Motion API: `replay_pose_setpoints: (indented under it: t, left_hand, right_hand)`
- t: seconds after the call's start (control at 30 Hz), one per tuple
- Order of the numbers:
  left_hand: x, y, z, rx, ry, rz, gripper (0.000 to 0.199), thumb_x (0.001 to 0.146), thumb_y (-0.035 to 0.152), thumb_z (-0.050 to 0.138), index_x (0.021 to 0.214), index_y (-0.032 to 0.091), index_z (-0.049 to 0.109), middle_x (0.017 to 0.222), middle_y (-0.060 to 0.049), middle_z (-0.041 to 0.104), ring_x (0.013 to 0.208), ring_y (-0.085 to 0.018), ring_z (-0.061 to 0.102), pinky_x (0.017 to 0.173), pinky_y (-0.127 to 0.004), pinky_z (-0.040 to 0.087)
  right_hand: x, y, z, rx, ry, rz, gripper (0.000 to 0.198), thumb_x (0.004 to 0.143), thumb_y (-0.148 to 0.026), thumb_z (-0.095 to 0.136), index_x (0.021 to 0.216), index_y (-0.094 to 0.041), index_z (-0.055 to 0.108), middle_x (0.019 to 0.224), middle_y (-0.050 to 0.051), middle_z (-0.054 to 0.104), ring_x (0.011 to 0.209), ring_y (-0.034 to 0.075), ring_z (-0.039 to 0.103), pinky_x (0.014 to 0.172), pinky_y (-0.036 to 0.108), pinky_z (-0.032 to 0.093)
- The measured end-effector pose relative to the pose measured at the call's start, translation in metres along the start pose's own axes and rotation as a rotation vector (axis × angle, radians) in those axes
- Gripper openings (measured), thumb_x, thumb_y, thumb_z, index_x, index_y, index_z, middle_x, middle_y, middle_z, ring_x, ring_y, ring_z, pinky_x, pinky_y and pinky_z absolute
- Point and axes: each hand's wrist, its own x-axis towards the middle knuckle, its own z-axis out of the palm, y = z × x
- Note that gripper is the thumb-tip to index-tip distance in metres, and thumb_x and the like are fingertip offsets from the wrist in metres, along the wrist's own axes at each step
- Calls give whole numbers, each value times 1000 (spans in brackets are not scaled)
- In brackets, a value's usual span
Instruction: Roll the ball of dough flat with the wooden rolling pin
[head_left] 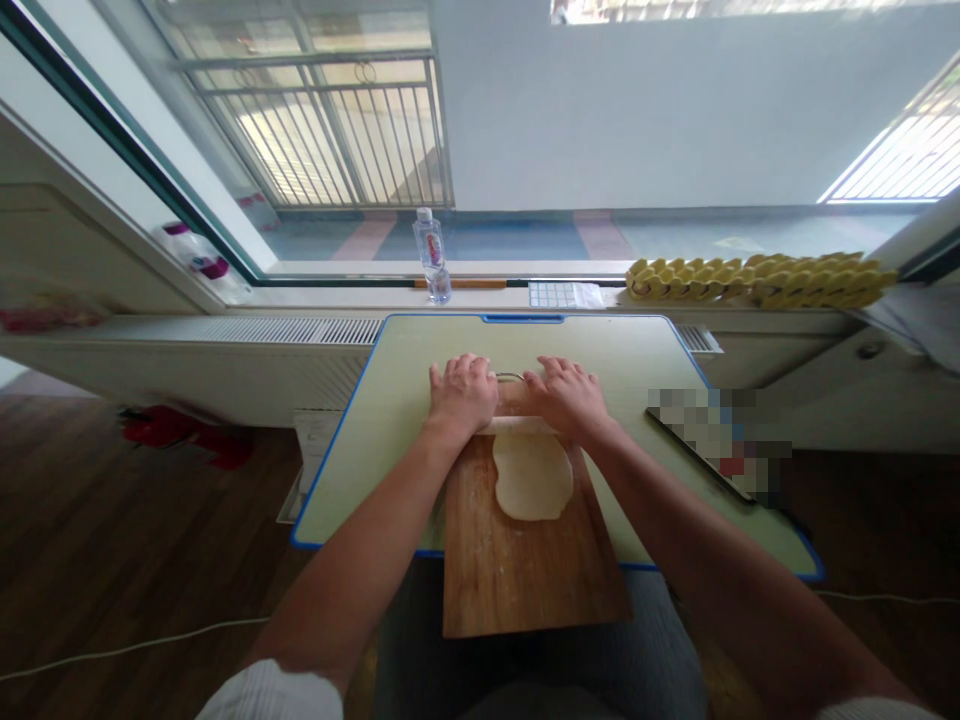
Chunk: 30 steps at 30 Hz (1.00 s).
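A pale rolling pin [517,426] lies crosswise over the far part of a wooden cutting board [525,580]. My left hand [461,392] presses on its left end and my right hand [568,398] on its right end, fingers pointing forward and palms covering the ends. Just on my side of the pin, a flat, uneven round of dough [532,478] rests on the board, its far edge meeting the pin. Beyond the hands shows the board's metal handle [510,376]. Light flour marks dust the wood.
Beneath the board stands a pale table [360,470] with a blue rim; the board overhangs its near edge. A partly pixelated flat device [697,450] lies to the right. A water bottle [433,258] and yellow egg trays [757,280] stand on the windowsill.
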Motion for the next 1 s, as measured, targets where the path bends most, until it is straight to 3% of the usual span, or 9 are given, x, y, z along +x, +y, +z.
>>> replay_pose_setpoints:
  t: [0.53, 1.0]
  left_hand:
    - [-29, 4, -10, 2, 45, 5, 34, 104, 36, 43, 124, 27, 69, 135, -8, 70, 123, -28, 61, 110, -49, 40]
    - [-57, 8, -13, -8, 30, 6, 36, 104, 38, 43, 128, 31, 68, 141, -6, 68, 129, -28, 58, 116, -53, 37]
  right_hand:
    - [-31, -4, -5, -31, 2, -25, 60, 107, -53, 29, 152, -21, 53, 157, 12, 55, 144, 32, 47, 118, 59, 35]
    - [-58, -4, -1, -111, 42, -48, 57, 107, -52, 33, 154, -25, 52, 162, 9, 50, 146, 30, 44, 121, 53, 32]
